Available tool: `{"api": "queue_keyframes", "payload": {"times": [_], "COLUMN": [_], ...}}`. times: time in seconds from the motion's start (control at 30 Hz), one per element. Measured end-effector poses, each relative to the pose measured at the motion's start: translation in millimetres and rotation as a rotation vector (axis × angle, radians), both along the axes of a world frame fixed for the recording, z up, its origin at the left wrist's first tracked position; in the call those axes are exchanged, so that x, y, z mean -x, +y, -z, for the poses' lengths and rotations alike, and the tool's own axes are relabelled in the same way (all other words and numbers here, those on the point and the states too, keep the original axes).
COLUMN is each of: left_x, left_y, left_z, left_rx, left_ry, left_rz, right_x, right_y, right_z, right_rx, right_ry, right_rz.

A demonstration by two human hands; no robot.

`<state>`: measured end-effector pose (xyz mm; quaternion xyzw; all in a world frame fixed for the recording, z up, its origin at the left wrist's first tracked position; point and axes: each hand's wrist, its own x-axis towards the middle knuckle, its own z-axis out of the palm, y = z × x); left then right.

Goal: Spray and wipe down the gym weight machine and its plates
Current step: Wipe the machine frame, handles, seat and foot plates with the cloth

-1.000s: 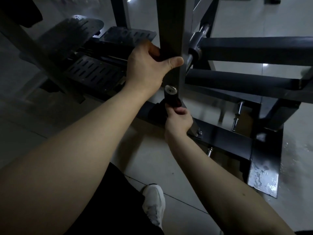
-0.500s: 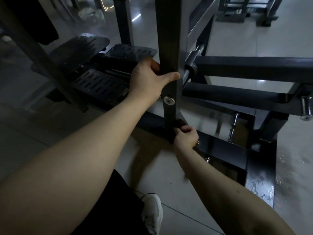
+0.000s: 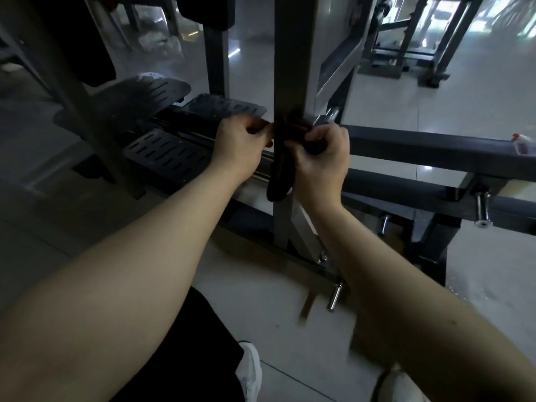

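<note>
floor [image 3: 435, 105]: glossy pale tiles | light: dim | background: another metal frame [image 3: 383, 69]

Right hand [image 3: 322, 158] has risen from the foot of the upright post [image 3: 290, 68] to mid-height, its grip bunching the dark cloth [image 3: 280, 181] against the post front. The cloth's tail hangs below. Left hand [image 3: 240, 146]: thumb is off the post face, fingers now curled at its left edge. What they hold is unclear.
</note>
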<state>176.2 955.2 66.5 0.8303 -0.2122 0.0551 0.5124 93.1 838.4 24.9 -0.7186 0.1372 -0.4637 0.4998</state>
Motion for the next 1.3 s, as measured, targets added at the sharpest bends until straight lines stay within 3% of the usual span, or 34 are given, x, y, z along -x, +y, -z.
{"api": "queue_keyframes", "payload": {"times": [0.1, 0.2, 0.4, 0.57, 0.67, 0.77, 0.93, 1.03, 1.13, 1.23, 1.3], "left_x": [-1, -3, -1, 0, 2, 3, 17, 28, 35, 34, 26], "left_y": [2, 1, 2, 0, 4, 9, 4, -3, -8, -10, -8], "left_z": [1, 2, -3, -6, -6, -8, 7, 10, 11, 15, 16], "left_rx": [0.033, 0.07, 0.059, 0.206, 0.218, 0.23, 0.193, 0.144, 0.14, 0.209, 0.293], "left_ry": [-0.002, 0.043, 0.045, 0.233, 0.268, 0.306, 0.344, 0.277, 0.253, 0.324, 0.435], "left_rz": [0.003, 0.02, 0.024, 0.05, 0.106, 0.108, 0.076, 0.073, 0.017, -0.038, -0.032], "right_x": [2, 7, -1, -13, -22, -21, -3, -9, -23, -34, -35], "right_y": [5, 7, -4, -12, -14, -22, -24, -18, -17, -23, -30], "right_z": [29, 61, -10, -101, -125, -102, -48, -85, -157, -203, -193], "right_rx": [0.044, -0.102, -0.028, 0.209, 0.475, 0.716, 0.77, 0.824, 0.96, 1.105, 1.252], "right_ry": [0.147, 0.306, 0.108, -0.096, -0.235, -0.2, 0.008, -0.015, -0.175, -0.249, -0.212], "right_rz": [0.001, -0.013, -0.005, 0.072, 0.156, 0.181, 0.05, 0.107, 0.243, 0.338, 0.313]}}
